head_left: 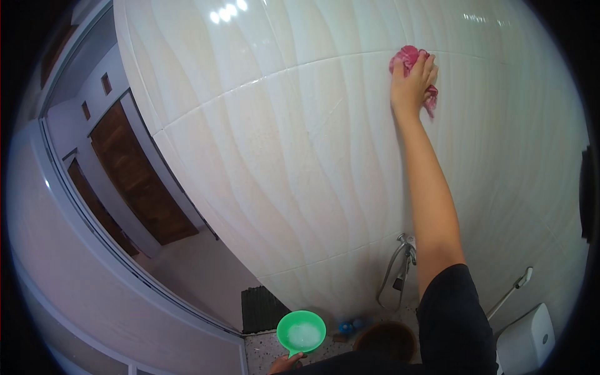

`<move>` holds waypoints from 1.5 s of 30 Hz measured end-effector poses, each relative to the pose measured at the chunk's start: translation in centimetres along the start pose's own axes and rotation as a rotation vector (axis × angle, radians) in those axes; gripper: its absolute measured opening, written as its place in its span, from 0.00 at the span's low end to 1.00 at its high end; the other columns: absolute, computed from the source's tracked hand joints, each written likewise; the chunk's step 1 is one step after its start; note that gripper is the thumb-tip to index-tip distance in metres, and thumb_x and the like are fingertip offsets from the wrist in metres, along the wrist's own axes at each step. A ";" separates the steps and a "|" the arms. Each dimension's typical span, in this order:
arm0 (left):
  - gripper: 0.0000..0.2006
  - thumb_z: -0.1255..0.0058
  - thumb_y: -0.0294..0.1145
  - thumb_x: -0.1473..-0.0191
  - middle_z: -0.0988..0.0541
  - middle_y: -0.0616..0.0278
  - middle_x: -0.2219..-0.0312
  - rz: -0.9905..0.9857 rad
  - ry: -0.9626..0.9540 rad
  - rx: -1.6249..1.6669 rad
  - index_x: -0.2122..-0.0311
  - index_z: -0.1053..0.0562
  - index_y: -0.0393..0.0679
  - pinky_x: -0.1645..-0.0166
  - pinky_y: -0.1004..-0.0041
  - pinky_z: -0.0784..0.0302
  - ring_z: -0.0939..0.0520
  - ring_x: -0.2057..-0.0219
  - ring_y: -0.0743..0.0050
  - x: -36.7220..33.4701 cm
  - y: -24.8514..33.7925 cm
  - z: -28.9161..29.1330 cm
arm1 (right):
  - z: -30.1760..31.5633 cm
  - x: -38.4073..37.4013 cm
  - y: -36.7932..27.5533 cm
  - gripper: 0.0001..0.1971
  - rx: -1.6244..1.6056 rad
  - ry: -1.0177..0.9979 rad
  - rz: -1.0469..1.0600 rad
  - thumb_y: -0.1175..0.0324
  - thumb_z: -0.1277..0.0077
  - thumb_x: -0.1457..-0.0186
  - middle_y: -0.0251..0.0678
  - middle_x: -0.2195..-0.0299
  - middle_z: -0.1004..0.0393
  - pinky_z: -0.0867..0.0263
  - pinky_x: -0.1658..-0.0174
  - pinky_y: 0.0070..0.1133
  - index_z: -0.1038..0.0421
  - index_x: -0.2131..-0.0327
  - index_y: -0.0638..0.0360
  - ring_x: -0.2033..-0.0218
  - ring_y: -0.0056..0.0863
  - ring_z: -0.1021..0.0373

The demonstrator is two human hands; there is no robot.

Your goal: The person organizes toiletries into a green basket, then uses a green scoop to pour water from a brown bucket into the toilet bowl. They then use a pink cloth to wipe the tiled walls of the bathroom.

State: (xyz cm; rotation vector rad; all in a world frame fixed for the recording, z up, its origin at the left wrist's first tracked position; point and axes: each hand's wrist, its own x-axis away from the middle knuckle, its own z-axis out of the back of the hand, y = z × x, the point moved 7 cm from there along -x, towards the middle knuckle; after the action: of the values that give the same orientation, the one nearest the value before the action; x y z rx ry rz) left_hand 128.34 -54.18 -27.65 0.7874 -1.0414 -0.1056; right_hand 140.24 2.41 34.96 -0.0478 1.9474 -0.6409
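Observation:
High on the tiled wall (300, 137), my right hand (409, 87) presses a crumpled pink cloth (406, 57) against the wavy-patterned tiles. Its fingers are bent over the cloth, and one end hangs below them. My right arm is stretched far up, in a dark sleeve. Low down, my left hand (289, 362) grips the handle of a green water dipper (283, 333). Whitish, foamy liquid lies in the dipper. Only part of the left hand shows at the lower edge.
A tap with a hose sprayer (405, 250) is fixed low on the wall. Below stand a brown round tub (400, 340) and a white toilet tank (525, 340). A dark mat (262, 309) lies by the doorway at left, with brown wooden doors (140, 175) beyond.

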 end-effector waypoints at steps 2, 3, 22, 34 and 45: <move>0.22 0.50 0.54 0.46 0.21 0.64 0.65 -0.016 0.003 -0.047 0.53 0.23 0.50 0.56 0.76 0.32 0.24 0.63 0.79 -0.5 -0.3 0.0 | -0.6 -0.7 -0.8 0.31 -0.029 -0.023 -0.065 0.53 0.57 0.42 0.50 0.38 0.49 0.56 0.41 0.51 0.45 0.41 0.59 0.36 0.48 0.57; 0.22 0.50 0.54 0.46 0.21 0.65 0.65 -0.028 -0.002 -0.077 0.53 0.23 0.50 0.56 0.76 0.33 0.25 0.62 0.79 -0.7 0.1 -0.2 | -1.0 0.2 -2.6 0.31 -0.095 -0.032 0.107 0.53 0.56 0.43 0.47 0.39 0.48 0.54 0.43 0.53 0.45 0.41 0.58 0.36 0.44 0.55; 0.22 0.49 0.52 0.46 0.21 0.68 0.72 0.032 -0.046 -0.127 0.52 0.24 0.48 0.65 0.78 0.32 0.24 0.73 0.81 -3.2 0.9 0.4 | 1.8 3.2 10.5 0.32 0.069 -0.140 -0.012 0.54 0.57 0.42 0.52 0.38 0.52 0.62 0.37 0.47 0.49 0.41 0.66 0.36 0.53 0.59; 0.21 0.45 0.47 0.47 0.23 0.67 0.78 0.063 -0.067 0.171 0.55 0.24 0.41 0.73 0.80 0.35 0.26 0.80 0.81 6.3 9.5 -3.6 | 7.5 10.5 20.8 0.34 -0.033 -0.005 -0.563 0.56 0.56 0.42 0.53 0.37 0.55 0.66 0.34 0.35 0.55 0.37 0.60 0.34 0.49 0.63; 0.22 0.47 0.49 0.46 0.28 0.67 0.82 0.035 -0.047 0.110 0.56 0.25 0.38 0.75 0.78 0.39 0.30 0.81 0.81 7.1 10.1 -4.3 | 9.7 35.5 18.1 0.44 -0.061 -0.181 -1.137 0.52 0.53 0.45 0.50 0.34 0.67 0.65 0.34 0.35 0.66 0.36 0.64 0.33 0.44 0.66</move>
State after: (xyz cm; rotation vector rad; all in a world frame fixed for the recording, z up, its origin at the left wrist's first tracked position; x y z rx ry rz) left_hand 132.69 -47.60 -17.26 0.8692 -1.1124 -0.0369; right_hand 136.59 2.97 -5.87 -1.2655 1.6322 -1.2314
